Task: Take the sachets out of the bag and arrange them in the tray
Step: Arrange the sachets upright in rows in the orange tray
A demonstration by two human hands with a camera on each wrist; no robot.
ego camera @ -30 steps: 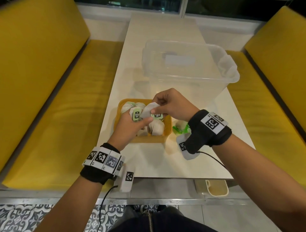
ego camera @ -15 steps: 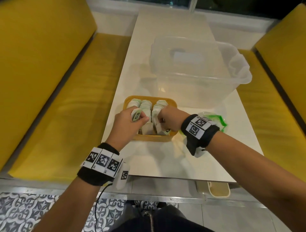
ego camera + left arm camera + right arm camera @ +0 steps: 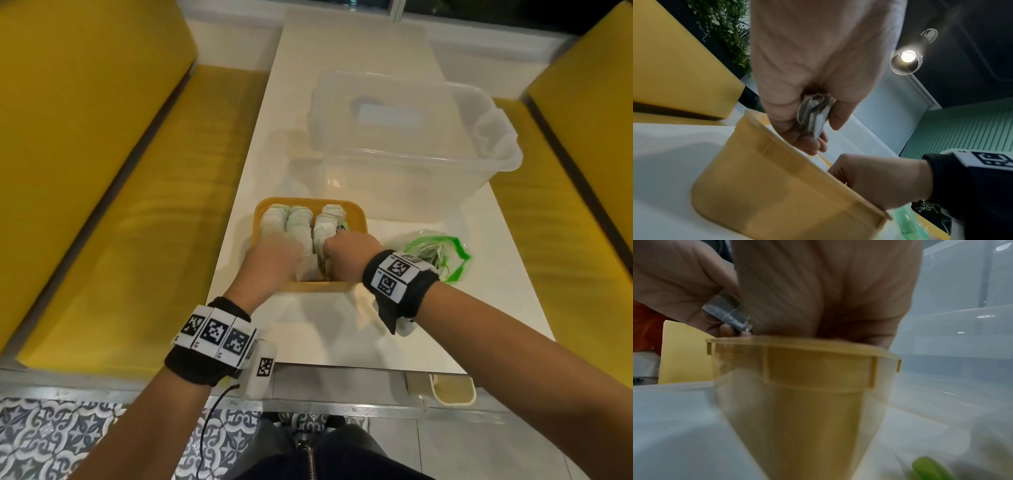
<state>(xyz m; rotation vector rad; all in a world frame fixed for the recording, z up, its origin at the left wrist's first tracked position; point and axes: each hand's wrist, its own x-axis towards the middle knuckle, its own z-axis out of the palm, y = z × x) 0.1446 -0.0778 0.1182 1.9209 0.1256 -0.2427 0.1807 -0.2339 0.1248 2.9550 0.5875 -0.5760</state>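
Note:
The yellow tray sits on the white table with three rows of white sachets standing in it. My left hand is over the tray's near left part and pinches several sachets between thumb and fingers. My right hand reaches into the near right row with its fingers curled down; its fingertips are hidden among the sachets. The clear bag with green print lies on the table just right of the tray, behind my right wrist, with some sachets in it.
A large clear plastic bin stands right behind the tray. Yellow benches flank the white table on both sides. The table's near edge is close to my wrists.
Both hands have dropped from above the tray into it. The sachet my right hand held up has gone down into the right row. The bag now shows beside my right wrist.

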